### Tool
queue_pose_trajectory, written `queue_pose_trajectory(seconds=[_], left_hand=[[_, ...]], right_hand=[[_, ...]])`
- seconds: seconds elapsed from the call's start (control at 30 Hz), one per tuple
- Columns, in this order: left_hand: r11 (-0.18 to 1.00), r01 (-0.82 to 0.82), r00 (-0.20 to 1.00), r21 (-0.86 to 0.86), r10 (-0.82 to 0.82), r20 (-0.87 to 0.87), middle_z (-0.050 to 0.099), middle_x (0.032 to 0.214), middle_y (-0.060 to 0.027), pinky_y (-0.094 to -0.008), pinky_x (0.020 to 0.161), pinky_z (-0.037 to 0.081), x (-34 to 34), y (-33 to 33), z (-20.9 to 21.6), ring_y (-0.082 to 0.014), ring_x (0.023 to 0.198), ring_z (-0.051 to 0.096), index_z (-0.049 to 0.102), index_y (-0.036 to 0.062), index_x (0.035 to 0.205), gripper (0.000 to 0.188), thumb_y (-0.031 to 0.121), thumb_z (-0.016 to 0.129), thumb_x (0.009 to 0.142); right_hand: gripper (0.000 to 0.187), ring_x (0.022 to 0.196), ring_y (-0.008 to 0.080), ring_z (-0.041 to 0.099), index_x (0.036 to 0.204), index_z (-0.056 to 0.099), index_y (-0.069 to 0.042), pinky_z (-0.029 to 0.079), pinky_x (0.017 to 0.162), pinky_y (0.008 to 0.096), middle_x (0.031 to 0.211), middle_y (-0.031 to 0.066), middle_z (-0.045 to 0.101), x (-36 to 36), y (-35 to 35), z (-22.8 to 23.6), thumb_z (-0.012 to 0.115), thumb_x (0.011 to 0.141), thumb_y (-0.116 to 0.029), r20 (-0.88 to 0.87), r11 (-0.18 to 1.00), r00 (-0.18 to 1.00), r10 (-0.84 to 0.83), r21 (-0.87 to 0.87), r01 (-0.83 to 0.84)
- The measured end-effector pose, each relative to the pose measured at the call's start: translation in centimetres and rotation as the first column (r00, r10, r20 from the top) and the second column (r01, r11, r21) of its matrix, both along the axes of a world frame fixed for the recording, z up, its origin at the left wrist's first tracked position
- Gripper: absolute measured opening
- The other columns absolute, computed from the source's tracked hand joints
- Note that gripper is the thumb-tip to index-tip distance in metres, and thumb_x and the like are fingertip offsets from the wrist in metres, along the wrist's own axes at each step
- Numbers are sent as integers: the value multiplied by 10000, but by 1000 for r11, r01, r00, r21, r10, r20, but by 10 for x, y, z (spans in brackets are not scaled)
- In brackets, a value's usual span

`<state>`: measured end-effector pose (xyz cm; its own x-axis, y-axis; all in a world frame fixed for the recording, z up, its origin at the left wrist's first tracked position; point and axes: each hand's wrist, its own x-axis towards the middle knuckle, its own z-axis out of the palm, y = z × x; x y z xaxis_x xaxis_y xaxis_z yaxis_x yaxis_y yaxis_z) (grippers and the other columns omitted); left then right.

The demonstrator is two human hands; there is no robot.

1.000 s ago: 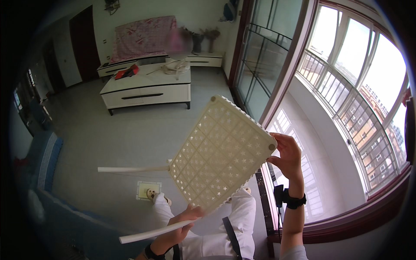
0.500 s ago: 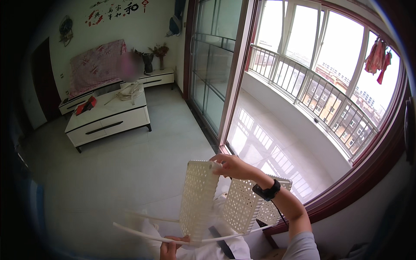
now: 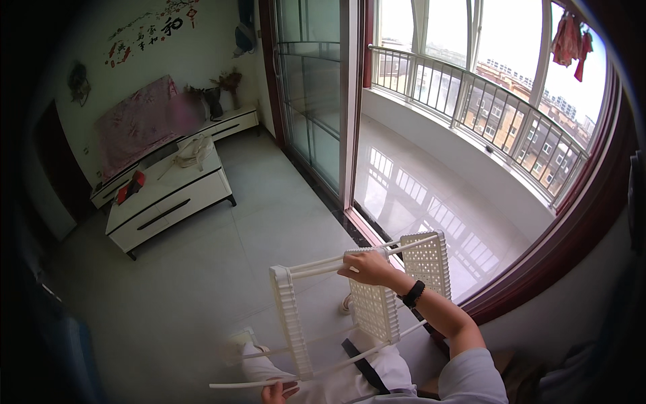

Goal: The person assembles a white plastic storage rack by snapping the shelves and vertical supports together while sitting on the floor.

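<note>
A cream plastic rack with several perforated shelves joined by slim tubes lies on its side before me. Its left shelf point(image 3: 291, 316) is seen nearly edge-on, the middle shelf point(image 3: 374, 306) stands beside my right forearm, and another shelf point(image 3: 427, 262) is farther right. My right hand point(image 3: 367, 267) is closed round the upper tubes point(image 3: 316, 266) by the middle shelf's top edge, partly hiding them. At the bottom, my left hand point(image 3: 278, 390) pinches a lower tube point(image 3: 235, 386) by the left shelf's lower corner; that tube's free end points left.
A white coffee table point(image 3: 168, 202) with a bag point(image 3: 193, 153) on it stands at the far left, before a low cabinet point(image 3: 232, 124). The sliding glass door point(image 3: 309, 101) and its floor track lie ahead, with a railed balcony point(image 3: 431, 168) at right. A black strap point(image 3: 363, 367) crosses my lap.
My right hand has moved right from the left shelf's top corner to the tubes by the middle shelf. The left shelf has turned edge-on. My left hand keeps its hold low down.
</note>
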<state>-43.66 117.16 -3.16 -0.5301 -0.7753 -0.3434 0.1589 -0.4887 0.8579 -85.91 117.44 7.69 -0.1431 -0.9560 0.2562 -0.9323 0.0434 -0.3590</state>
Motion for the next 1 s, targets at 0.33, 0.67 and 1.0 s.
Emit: queue_pose_trajectory(seconds=[0.33, 0.67, 1.0], left_hand=[[264, 472, 703, -841, 463, 540, 602, 745, -124, -410, 632, 464, -8, 27, 68, -345, 691, 567, 622, 33, 890, 215, 235, 555, 859], [549, 772, 447, -319, -114, 887, 603, 837, -202, -449, 671, 471, -38, 30, 35, -386, 722, 583, 492, -51, 997, 360, 204, 633, 786], [312, 854, 460, -417, -76, 885, 581, 848, -218, -433, 729, 444, -13, 41, 36, -359, 804, 561, 470, -59, 1000, 319, 192, 578, 837]], right_hand=[[378, 542, 289, 577, 681, 575, -78, 435, 484, 374, 592, 78, 584, 10, 9, 1, 616, 814, -429, -21, 992, 998, 52, -117, -54], [354, 510, 262, 558, 676, 505, -64, 410, 469, 351, 561, 67, 571, 30, 17, -9, 667, 788, -358, -43, 987, 989, 139, -79, -142], [374, 471, 214, 515, 667, 471, -66, 379, 449, 325, 525, 52, 506, 45, 23, -2, 686, 769, -354, -65, 989, 987, 147, -16, -149]])
